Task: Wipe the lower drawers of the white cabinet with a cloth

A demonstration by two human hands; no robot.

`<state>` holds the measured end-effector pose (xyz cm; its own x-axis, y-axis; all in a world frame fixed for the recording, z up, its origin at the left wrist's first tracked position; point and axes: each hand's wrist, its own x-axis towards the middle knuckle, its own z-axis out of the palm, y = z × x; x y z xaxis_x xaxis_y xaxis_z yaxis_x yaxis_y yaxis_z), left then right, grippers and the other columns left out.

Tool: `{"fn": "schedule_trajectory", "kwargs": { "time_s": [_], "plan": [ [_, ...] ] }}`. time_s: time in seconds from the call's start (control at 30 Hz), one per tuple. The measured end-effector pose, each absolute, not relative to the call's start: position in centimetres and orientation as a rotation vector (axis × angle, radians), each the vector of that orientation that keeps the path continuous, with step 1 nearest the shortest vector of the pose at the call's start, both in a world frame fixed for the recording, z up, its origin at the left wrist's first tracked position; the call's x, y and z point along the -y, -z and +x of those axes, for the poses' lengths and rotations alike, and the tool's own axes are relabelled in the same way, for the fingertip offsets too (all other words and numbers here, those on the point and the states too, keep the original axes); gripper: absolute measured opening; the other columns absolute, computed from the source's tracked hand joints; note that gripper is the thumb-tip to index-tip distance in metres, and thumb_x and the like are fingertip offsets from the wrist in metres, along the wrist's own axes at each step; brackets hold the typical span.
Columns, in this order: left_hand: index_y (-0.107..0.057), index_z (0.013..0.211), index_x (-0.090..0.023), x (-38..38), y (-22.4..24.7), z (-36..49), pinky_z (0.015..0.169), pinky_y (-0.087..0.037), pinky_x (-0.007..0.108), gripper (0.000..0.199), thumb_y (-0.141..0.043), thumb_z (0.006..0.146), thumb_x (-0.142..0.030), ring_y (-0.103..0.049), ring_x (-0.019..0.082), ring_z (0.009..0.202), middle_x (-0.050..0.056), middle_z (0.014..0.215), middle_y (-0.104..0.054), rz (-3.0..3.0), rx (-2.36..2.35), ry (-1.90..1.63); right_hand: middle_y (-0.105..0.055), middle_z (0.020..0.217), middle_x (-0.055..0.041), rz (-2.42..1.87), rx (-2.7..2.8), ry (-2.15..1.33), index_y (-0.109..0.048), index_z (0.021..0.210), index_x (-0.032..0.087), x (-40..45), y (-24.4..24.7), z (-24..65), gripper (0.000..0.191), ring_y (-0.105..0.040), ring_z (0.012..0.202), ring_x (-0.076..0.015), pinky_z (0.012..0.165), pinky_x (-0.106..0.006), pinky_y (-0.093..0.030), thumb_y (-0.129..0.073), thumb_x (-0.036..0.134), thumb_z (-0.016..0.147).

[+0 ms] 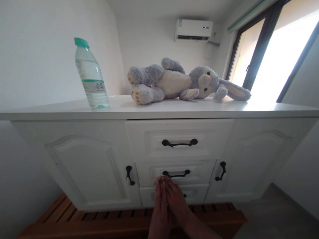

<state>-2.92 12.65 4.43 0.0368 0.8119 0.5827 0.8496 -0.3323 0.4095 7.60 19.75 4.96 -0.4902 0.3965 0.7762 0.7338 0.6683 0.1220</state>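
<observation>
Drawer, lowest of three in the white cabinet, sits shut near the wooden floor slats. Left hand and right hand lie pressed together, fingers flat against its front, holding nothing. On the surface: bottle upright, plush rabbit lying down.
</observation>
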Motion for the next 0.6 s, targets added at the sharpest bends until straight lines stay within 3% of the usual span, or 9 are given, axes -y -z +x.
{"fn": "schedule_trajectory", "kwargs": {
  "time_s": [0.17,0.27,0.37,0.47,0.6],
  "plan": [
    [-0.001,0.159,-0.018,-12.8,-7.4,-6.0,0.119,-0.04,0.055,0.076,-0.038,0.093,-0.006,-0.021,0.031,0.155,0.025,0.168,-0.021,-2.073,1.811,1.42,-0.07,0.126,-0.0087,-0.828,2.106,0.548,-0.062,0.135,0.014,-19.0,-10.5,1.9,0.04,-0.061,0.114,-0.0257,0.088,-0.037,-0.057,-0.058,0.019,0.095],
    [-0.006,0.159,-0.017,-13.4,-11.0,-5.1,0.119,-0.04,0.053,0.077,-0.04,0.091,-0.003,-0.023,0.029,0.154,0.023,0.167,-0.026,-2.101,1.666,1.487,-0.068,0.129,-0.0094,-0.892,2.141,0.547,-0.06,0.136,0.013,-18.2,-14.9,4.2,0.042,-0.057,0.12,-0.0265,0.098,-0.039,-0.054,-0.059,0.016,0.094],
    [-0.012,0.158,-0.015,-12.6,-12.8,-3.1,0.117,-0.044,0.042,0.078,-0.044,0.089,-0.001,-0.031,0.025,0.152,0.021,0.164,-0.037,-2.217,1.513,1.503,-0.067,0.128,-0.0118,-1.01,2.151,0.614,-0.063,0.131,0.011,-17.5,-18.2,9.1,0.041,-0.055,0.12,-0.0292,0.101,-0.042,-0.052,-0.062,0.014,0.09],
    [-0.022,0.157,-0.017,-10.8,-11.2,-1.1,0.113,-0.049,0.033,0.074,-0.046,0.089,-0.002,-0.04,0.021,0.149,0.019,0.158,-0.047,-2.293,1.403,1.579,-0.067,0.123,-0.0108,-1.254,2.164,0.615,-0.068,0.122,0.018,-17.3,-19.3,13.5,0.039,-0.059,0.108,-0.0294,0.091,-0.044,-0.055,-0.067,0.01,0.084],
    [-0.043,0.148,-0.025,-9.2,-6.0,-0.1,0.112,-0.051,0.037,0.061,-0.041,0.091,-0.004,-0.05,0.02,0.143,0.015,0.152,-0.055,-2.137,1.64,1.852,-0.065,0.124,-0.0128,-1.459,2.221,0.422,-0.066,0.122,0.018,-17.7,-19.2,13.6,0.041,-0.061,0.1,-0.0273,0.083,-0.039,-0.055,-0.066,0.018,0.081]
  ]
}}
